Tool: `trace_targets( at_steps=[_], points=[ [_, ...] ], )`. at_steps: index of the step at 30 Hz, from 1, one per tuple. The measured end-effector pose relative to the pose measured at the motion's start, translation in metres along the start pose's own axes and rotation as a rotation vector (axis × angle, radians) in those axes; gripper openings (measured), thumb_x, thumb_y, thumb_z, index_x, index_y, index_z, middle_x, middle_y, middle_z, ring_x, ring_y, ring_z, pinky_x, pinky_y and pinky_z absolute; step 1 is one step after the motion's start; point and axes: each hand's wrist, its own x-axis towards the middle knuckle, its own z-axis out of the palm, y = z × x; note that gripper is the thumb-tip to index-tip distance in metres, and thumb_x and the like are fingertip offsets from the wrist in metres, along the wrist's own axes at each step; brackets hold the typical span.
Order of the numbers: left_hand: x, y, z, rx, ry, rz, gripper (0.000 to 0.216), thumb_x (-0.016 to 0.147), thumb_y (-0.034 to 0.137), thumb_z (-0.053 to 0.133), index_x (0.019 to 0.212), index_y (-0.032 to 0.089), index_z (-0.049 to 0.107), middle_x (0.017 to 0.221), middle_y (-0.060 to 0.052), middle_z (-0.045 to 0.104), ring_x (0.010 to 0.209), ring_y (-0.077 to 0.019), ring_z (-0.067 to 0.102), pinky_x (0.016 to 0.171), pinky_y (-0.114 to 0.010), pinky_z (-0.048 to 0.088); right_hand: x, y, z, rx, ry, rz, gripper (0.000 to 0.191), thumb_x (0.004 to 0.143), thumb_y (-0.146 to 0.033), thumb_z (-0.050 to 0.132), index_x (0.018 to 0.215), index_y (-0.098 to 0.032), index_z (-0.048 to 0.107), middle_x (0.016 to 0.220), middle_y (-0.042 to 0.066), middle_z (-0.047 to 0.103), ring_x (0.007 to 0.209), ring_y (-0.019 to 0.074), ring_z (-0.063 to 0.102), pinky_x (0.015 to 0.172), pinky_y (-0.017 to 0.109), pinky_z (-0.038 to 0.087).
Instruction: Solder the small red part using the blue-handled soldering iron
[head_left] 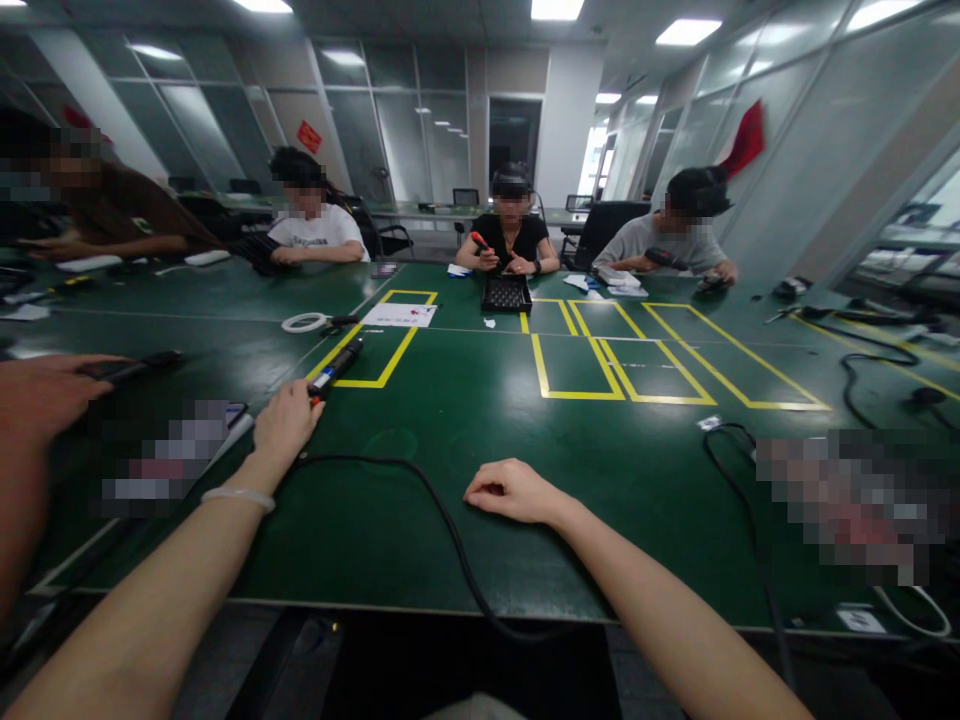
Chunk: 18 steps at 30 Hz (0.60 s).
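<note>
Green table (480,400) — the left hand (285,425) grasps the corded electric screwdriver (336,366) at its rear end, lying flat; the right hand (514,492) rests loosely clenched, holding nothing.

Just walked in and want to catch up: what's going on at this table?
A person sits at a green table. Their left hand grips the near end of a black electric screwdriver lying on the table, its cable trailing back toward them. The right hand rests loosely curled on the table, holding nothing. Across the table, other people work; one holds a red-handled tool behind a black tray.
</note>
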Motion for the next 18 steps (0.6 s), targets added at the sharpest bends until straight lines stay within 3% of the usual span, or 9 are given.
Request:
trace_targets(
  at_steps=[8,18],
  points=[
    [0.000,-0.003,0.002,-0.009,-0.015,-0.015,0.040,0.099,0.043,0.032,0.117,0.009,0.043,0.113,-0.014,0.055,0.093,-0.0244,0.057,0.072,-0.031,0.044,0.001,-0.002,0.000,0.011,-0.005,0.022,0.015,0.089,-0.026,0.059,0.090,-0.021,0.073,0.086,0.001,0.071,0.076,0.0126,0.063,0.070,0.022,0.044],
    [0.009,-0.005,0.007,-0.120,-0.066,-0.138,0.044,0.097,0.049,0.032,0.115,0.011,0.046,0.113,-0.015,0.060,0.087,-0.0254,0.060,0.070,-0.032,0.042,0.001,0.000,0.001,0.011,-0.023,0.051,0.018,0.088,-0.028,0.059,0.092,-0.019,0.073,0.084,0.002,0.070,0.072,0.0117,0.061,0.066,0.021,0.041]
  ],
)
